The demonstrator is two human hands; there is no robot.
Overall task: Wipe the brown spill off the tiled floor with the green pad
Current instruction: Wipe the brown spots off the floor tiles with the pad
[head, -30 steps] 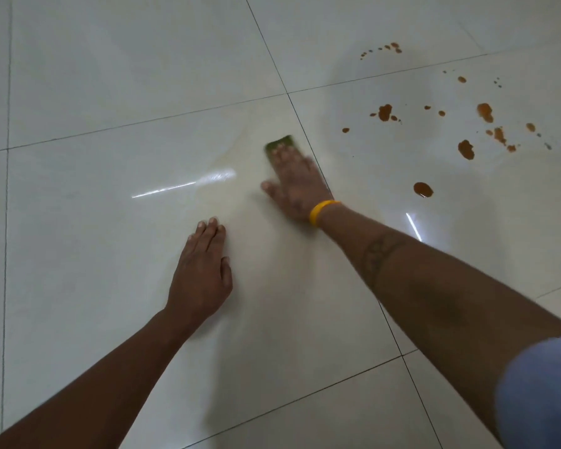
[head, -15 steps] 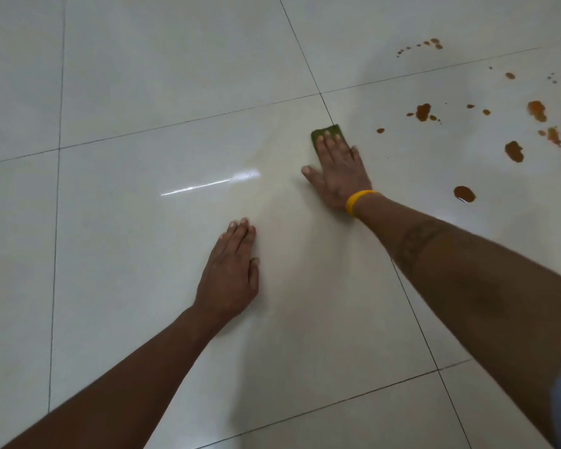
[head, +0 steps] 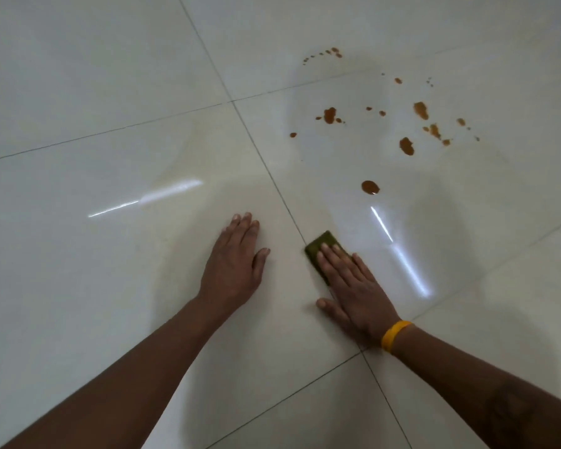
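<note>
From my head camera I look down on the tiled floor (head: 78, 76), pale and glossy, with dark grout lines crossing it. I take the green pad (head: 321, 251) as my landmark: it lies flat on the floor, its left corner touching the grout line that runs from the top of the view down to the right.

My right hand (head: 357, 293) lies on top of the pad with the fingers (head: 336, 259) straight and flat — pressing it down rather than curling round it. The far end of the pad shows beyond my fingertips, the rest is covered by my palm. My thumb sticks out to the left of the pad and touches the floor. A yellow wristband (head: 395, 335) sits on that wrist, nearer to me than the pad.

My left hand (head: 235, 264) is just left of the pad, across the grout line, laid flat on the tile with fingers together and straight, holding nothing.

The brown spill (head: 406, 146) is beyond the pad and to its right, well apart from it — scattered drops and blots on the tile. The closest blot, a round one, lies between the pad and the rest of the drops. Two streaks of reflected light gleam on the floor, one to the right of the pad and one far to its left.
</note>
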